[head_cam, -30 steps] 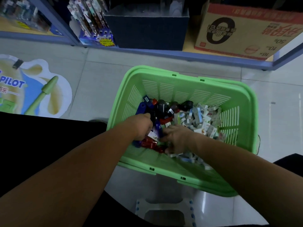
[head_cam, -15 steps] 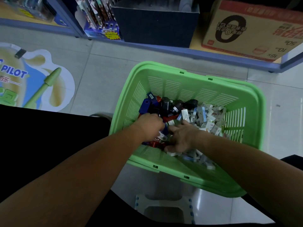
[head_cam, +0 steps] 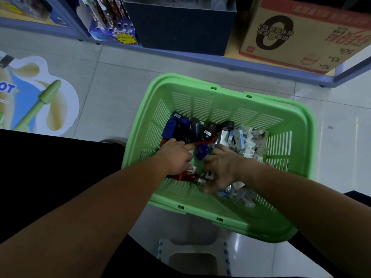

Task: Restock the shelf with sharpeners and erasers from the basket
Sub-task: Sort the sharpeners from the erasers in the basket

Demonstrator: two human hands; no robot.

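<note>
At the far left, a pen advertisement sticker [head_cam: 42, 97] lies on the floor. My left hand [head_cam: 176, 157] is down in the green basket [head_cam: 301, 167], resting on the dark, red and blue sharpeners [head_cam: 186, 127] – the fingers are partly hidden, so I cannot tell if they grip one. A blue sharpener [head_cam: 201, 151] sits between both hands. My right hand [head_cam: 220, 167] is blurred, its fingers bent into the pile – what they hold I cannot tell. The small boxed erasers [head_cam: 248, 141] fill the right side of the basket. On the bottom shelf [head_cam: 200, 57] behind it stands a cardboard box [head_cam: 301, 33].
</note>
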